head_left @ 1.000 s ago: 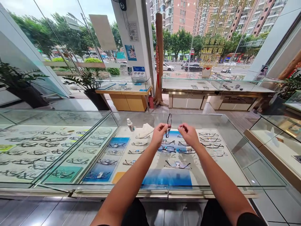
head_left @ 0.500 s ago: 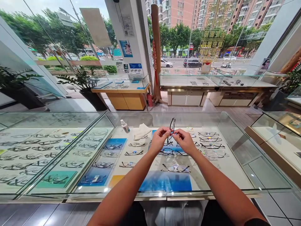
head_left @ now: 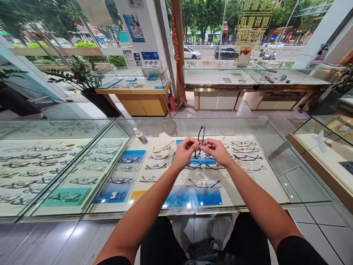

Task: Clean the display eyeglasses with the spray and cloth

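I hold the black glasses (head_left: 201, 137) upright above the glass counter (head_left: 275, 162), my left hand (head_left: 184, 152) and right hand (head_left: 217, 151) both pinched on the frame, best gripped lightly, fingers off the lenses

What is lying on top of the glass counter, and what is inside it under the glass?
On the glass counter lie a spray bottle and a cloth. Inside, rows of glasses rest on white and blue panels. The hands hide a few frames behind them.
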`<action>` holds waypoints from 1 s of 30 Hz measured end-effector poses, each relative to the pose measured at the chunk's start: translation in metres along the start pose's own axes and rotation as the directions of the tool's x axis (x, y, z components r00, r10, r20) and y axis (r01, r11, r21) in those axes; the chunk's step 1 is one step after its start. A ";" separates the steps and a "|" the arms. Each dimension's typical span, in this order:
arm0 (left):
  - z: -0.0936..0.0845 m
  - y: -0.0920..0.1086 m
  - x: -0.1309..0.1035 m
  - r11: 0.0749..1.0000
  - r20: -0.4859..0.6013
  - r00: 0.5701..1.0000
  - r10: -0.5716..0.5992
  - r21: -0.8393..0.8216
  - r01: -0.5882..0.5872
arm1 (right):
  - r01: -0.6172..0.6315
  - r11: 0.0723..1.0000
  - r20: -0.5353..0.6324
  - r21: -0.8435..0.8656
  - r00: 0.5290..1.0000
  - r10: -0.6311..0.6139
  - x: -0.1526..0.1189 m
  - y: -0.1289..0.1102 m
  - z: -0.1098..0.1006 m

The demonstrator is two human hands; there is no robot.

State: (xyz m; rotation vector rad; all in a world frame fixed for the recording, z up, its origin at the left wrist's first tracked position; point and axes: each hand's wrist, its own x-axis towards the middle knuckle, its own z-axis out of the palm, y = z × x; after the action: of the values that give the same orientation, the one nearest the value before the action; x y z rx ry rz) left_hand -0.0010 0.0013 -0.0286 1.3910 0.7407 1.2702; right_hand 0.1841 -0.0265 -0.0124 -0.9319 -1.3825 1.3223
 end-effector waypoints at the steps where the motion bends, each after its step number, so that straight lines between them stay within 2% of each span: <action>1: 0.000 0.000 0.000 1.000 0.014 1.000 -0.022 -0.008 0.022 | -0.020 1.000 0.008 0.012 1.000 0.020 0.000 -0.001 -0.001; 9: 0.000 0.003 -0.001 0.981 0.112 0.983 -0.143 -0.114 0.156 | -0.038 0.999 0.037 0.013 0.999 0.037 -0.003 -0.007 -0.008; 12: 0.001 0.003 -0.001 0.996 0.075 0.995 -0.062 -0.061 0.067 | -0.029 0.999 0.000 -0.023 1.000 0.029 -0.002 -0.008 -0.010; 16: 0.003 -0.001 -0.003 0.985 -0.056 0.992 0.117 0.135 -0.108 | 0.016 0.991 -0.163 -0.129 0.986 -0.037 -0.001 -0.006 -0.012; 19: 0.002 -0.004 -0.005 0.968 -0.102 0.984 0.146 0.222 -0.120 | 0.070 0.962 -0.325 -0.265 0.933 -0.157 -0.004 -0.003 -0.016; 23: -0.002 -0.003 -0.004 0.958 -0.099 0.986 0.135 0.269 -0.104 | 0.117 0.861 -0.482 -0.494 0.787 -0.384 -0.008 -0.005 -0.023; 25: -0.003 -0.003 -0.003 0.957 -0.080 0.989 0.122 0.275 -0.096 | 0.148 0.809 -0.500 -0.569 0.719 -0.483 -0.008 -0.007 -0.026; 27: -0.004 -0.003 -0.002 0.957 -0.069 0.991 0.112 0.276 -0.089 | 0.182 0.774 -0.496 -0.606 0.675 -0.547 -0.008 -0.008 -0.026; 30: -0.002 -0.005 -0.001 0.970 -0.060 0.994 0.096 0.228 -0.080 | 0.215 0.733 -0.449 -0.645 0.669 -0.592 -0.008 -0.003 -0.020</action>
State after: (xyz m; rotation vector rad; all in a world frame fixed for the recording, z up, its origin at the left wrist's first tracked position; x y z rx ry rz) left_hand -0.0026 0.0022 -0.0339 1.5835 0.9022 1.3423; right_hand 0.2051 -0.0296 -0.0116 -1.1891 -1.3138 0.1639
